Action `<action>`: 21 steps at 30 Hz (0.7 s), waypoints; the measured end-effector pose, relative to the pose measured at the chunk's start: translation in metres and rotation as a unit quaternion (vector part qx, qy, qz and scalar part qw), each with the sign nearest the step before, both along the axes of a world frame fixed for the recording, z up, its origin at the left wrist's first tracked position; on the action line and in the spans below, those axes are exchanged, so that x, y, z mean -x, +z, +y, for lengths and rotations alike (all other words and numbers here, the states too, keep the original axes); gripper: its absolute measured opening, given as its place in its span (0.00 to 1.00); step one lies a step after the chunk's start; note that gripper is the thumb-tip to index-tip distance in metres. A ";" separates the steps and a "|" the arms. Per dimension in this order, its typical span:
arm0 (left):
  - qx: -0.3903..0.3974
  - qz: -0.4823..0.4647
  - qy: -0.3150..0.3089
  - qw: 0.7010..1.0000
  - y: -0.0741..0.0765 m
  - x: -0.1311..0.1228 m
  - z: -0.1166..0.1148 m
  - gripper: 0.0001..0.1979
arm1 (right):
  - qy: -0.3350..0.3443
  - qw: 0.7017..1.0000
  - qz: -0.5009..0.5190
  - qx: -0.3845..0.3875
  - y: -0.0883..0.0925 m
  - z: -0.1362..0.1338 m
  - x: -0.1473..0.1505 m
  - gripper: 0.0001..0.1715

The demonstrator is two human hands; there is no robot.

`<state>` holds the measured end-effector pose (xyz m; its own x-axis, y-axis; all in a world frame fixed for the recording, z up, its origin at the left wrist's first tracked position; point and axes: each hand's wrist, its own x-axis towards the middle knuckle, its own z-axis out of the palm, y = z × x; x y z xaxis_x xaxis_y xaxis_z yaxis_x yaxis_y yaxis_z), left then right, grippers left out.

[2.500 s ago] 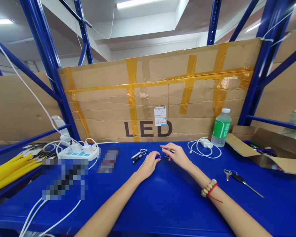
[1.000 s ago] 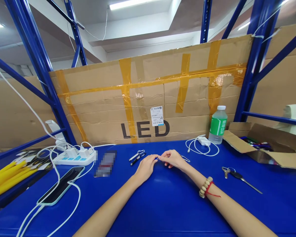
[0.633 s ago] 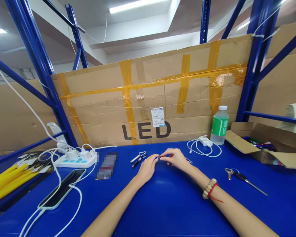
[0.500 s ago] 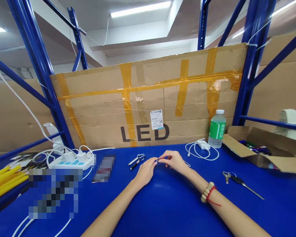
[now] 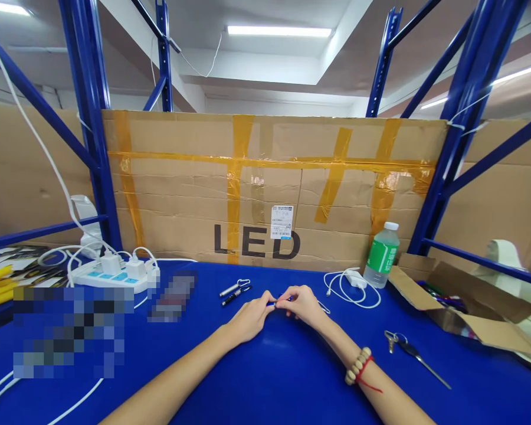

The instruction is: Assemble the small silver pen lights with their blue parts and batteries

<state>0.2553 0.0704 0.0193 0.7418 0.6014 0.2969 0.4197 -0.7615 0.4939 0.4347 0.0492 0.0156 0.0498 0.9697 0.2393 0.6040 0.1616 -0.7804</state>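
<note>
My left hand [image 5: 249, 317] and my right hand [image 5: 303, 306] meet over the blue table, fingertips pinched together. Between them is something small and shiny, mostly covered by the fingers; I cannot make out its kind. Just left of my left hand lie a silver pen-like tube [image 5: 229, 290] with a wire loop at its end and a slim black pen-like piece [image 5: 235, 296]. A pale wire loop [image 5: 324, 307] shows from behind my right hand. A bead bracelet with a red string [image 5: 359, 367] circles my right wrist.
At the left are a power strip [image 5: 115, 277] with plugs and cables and a blurred phone-like slab [image 5: 172, 298]. At the right stand a bottle [image 5: 381, 257], a coiled white cable [image 5: 356, 289], keys [image 5: 409, 348] and an open cardboard box [image 5: 491, 295].
The head view has tilted and shifted, so the scene sits differently in the picture. Both hands remain pinched together, with a slight change in the fingers' pose.
</note>
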 end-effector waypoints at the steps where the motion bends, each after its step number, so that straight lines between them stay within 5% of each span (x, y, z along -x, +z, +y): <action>1: 0.002 -0.003 -0.005 1.000 0.000 0.000 0.000 0.08 | 0.002 1.000 0.004 0.002 0.000 0.000 0.000 0.15; 21: -0.041 -0.056 0.030 0.997 -0.003 -0.005 0.002 0.06 | -0.016 0.983 0.135 0.125 0.020 -0.011 0.016 0.20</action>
